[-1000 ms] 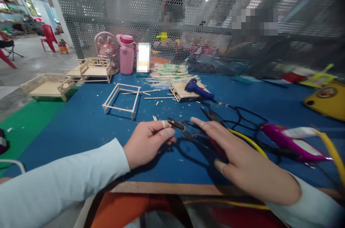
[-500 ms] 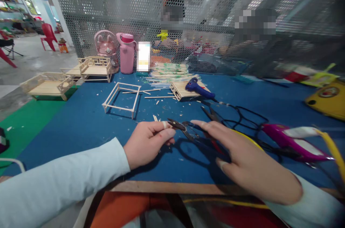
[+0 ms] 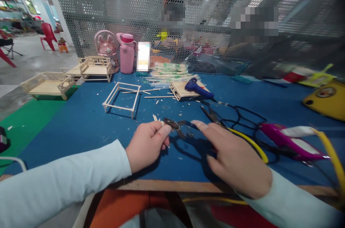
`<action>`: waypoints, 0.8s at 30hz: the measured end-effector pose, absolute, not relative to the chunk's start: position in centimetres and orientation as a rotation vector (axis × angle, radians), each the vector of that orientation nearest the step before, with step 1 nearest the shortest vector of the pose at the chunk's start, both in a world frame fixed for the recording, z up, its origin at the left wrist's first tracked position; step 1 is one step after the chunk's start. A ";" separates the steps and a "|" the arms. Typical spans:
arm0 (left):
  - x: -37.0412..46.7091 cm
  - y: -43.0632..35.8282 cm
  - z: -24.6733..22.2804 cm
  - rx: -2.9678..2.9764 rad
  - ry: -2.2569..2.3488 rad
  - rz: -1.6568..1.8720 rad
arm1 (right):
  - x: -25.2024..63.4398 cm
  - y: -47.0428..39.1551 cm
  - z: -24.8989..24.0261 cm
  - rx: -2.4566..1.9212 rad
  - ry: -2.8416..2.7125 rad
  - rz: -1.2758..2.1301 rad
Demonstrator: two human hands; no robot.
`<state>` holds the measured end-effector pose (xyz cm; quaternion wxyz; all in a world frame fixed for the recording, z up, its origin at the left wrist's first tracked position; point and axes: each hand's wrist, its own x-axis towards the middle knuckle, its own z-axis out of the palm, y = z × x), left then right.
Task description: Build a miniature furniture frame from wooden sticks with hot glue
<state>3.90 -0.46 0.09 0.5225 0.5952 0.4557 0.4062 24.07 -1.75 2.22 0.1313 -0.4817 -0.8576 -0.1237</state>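
The pliers (image 3: 174,124) are held above the blue table (image 3: 81,127), nose toward the left hand (image 3: 147,142), long axis slanting slightly downward from there to the right. The right hand (image 3: 234,156) grips their handles, which stand apart; the left thumb and forefinger press together at the nose, anything between them hidden. Beyond the pliers stands a lidded pink bottle (image 3: 126,59), contents unseen. Compared with half a second ago, the right wrist sits farther left.
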 end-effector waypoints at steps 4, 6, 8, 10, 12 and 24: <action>3.9 -0.3 0.5 1.401 1.024 0.984 | 24.2 -1.8 2.2 -1.459 -2.381 -0.290; 3.7 -0.2 0.6 1.482 0.964 1.040 | 24.3 -1.8 2.3 -1.435 -2.319 0.148; 3.5 -0.2 0.7 1.519 0.900 1.073 | 24.4 -1.9 2.7 -1.395 -2.162 0.770; 3.5 -0.3 0.6 1.495 0.841 1.067 | 24.3 -1.9 3.1 -1.363 -1.840 1.372; 3.5 -0.3 0.5 1.446 0.800 1.058 | 24.1 -1.8 3.5 -1.327 -1.487 1.727; 3.8 0.3 0.2 1.171 0.932 1.084 | 25.5 0.3 3.0 -1.666 -2.361 0.258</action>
